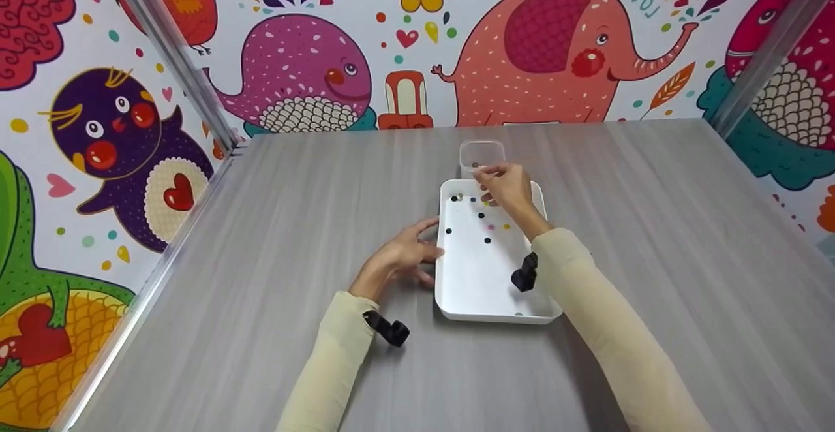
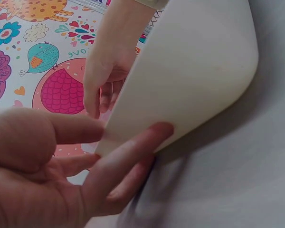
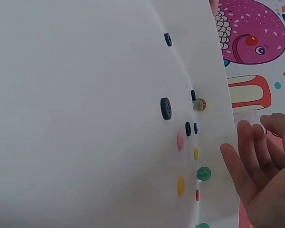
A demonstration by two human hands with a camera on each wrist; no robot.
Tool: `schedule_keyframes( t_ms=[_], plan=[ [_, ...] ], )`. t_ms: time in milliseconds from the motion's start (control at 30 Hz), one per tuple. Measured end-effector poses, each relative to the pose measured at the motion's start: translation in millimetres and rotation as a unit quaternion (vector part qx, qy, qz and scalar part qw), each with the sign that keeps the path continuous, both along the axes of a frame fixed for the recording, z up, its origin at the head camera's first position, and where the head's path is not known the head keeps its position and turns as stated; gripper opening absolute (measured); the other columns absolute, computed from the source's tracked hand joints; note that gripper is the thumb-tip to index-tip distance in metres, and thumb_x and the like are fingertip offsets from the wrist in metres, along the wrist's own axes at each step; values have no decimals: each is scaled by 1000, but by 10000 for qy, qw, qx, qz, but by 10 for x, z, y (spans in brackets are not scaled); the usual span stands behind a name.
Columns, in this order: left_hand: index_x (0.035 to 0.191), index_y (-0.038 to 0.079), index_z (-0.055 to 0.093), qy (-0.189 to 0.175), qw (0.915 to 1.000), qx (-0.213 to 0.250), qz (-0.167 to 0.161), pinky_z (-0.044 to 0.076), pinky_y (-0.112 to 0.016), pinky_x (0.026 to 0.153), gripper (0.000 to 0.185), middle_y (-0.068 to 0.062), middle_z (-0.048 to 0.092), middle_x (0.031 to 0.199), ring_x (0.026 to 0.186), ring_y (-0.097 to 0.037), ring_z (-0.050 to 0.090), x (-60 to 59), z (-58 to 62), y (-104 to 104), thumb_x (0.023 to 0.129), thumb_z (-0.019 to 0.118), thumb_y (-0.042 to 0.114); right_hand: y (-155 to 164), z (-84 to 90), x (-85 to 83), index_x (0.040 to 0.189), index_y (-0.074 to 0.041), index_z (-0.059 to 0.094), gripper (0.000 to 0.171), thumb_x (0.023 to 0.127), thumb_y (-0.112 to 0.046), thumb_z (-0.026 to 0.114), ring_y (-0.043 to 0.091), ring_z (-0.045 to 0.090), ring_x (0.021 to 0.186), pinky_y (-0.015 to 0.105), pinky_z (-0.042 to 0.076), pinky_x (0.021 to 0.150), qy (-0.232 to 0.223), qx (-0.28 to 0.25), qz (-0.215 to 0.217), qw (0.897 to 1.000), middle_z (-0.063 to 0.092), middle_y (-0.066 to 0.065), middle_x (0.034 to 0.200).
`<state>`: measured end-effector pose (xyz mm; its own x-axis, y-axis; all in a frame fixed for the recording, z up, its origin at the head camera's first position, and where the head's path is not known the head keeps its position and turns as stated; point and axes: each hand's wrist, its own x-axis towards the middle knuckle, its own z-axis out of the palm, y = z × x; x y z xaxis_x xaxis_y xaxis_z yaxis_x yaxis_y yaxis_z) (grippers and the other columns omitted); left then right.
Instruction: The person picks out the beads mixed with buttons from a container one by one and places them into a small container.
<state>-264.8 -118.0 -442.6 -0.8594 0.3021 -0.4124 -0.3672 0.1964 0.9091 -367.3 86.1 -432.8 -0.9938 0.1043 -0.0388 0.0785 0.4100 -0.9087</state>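
Note:
A white tray holds several small buttons, among them a black button, a pink button and a yellow button. A green marble and a striped marble lie by its end wall. My left hand rests its fingertips against the tray's left wall and rim, fingers spread. Over the tray's far end, my right hand brings thumb and forefinger close together beside a clear plastic container. I cannot tell whether anything is between those fingertips.
The clear container stands just behind the tray, with something small and dark inside. Both rest on a grey wood-grain table. A wall printed with cartoon animals rises at the back and sides, with metal posts at the corners.

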Motion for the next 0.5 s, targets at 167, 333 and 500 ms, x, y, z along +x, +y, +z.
schedule_keyframes(
  t_ms=[167,333,500],
  plan=[
    [159,18,26,38,9999,97,-12,64,-38,55,74,-26,57,136,109,-33,67,4,-7,-4,95,55,-6,-49,-39,19,106,-5,74,26,93,-26,71,18,72,65,27,63,56,-165,70,126,9998,73,15,93],
    [159,19,25,26,9999,151,3,65,-39,56,75,-26,56,137,107,-32,67,7,2,0,95,55,-6,-89,-65,26,105,-5,73,26,92,-27,72,18,72,66,28,63,55,-302,95,268,9991,73,13,95],
    [159,19,26,74,10000,49,-22,63,-35,52,74,-26,59,134,107,-32,67,4,0,-1,95,56,-5,-123,-96,21,105,-3,72,27,91,-26,73,13,70,62,26,62,52,-561,-155,319,9978,73,18,100]
  ],
)
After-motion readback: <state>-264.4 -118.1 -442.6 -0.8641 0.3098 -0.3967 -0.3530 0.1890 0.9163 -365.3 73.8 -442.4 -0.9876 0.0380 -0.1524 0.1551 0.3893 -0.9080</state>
